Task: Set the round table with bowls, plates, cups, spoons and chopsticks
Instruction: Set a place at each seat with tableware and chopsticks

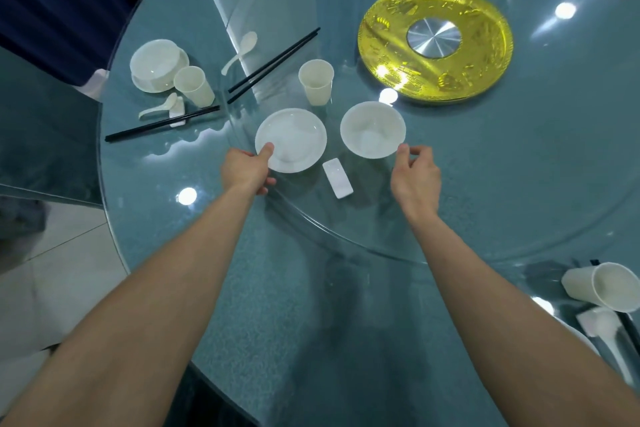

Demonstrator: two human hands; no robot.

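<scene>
— Blue-green glass round table (346,305), head view; on it, left hand (247,170) pinches the near rim of the shallow white round plate (298,135).
— Right hand (415,177) curls loosely beside the white round bowl (372,128), gripping nothing; that one-sided pinch could tip the plate on slick glass.

No readable text, label, brand, number or sign shows anywhere.

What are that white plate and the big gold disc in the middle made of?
The plate: probably glazed ceramic or melamine; smooth, white, softly glossy. The gold disc: likely metal or foil-faced; bright embossed glints, brushed silvery centre.
</scene>
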